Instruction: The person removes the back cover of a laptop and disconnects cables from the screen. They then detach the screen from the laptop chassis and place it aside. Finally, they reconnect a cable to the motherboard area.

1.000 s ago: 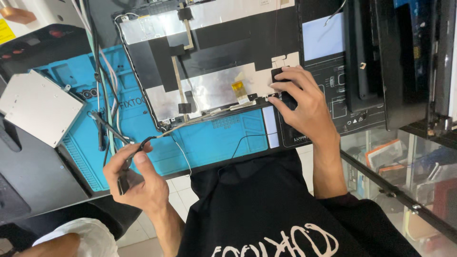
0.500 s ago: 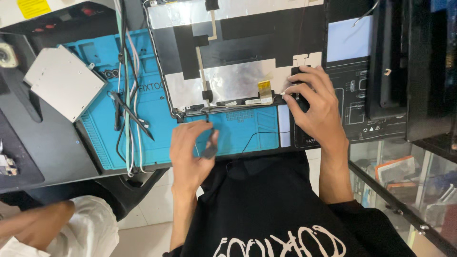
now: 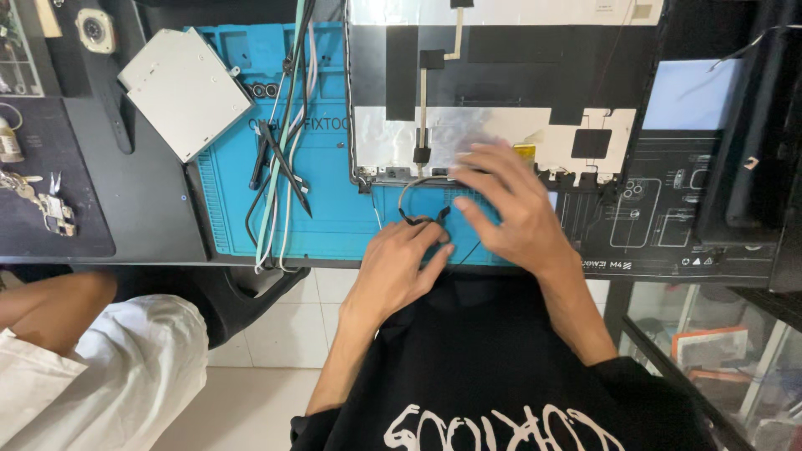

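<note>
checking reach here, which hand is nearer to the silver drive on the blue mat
Left. The left hand lies at the blue mat's near edge, right of and below the silver drive; the right hand is farther right, by the panel's lower edge.

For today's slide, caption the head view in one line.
Both hands, left and right, work a thin black cable at a panel's edge over a blue mat.

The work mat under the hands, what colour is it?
Blue work mat, head view.

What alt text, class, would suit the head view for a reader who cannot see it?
Two hands, left hand and right hand, meet over a thin black cable at the lower edge of an opened screen panel lying on a blue work mat.
</note>
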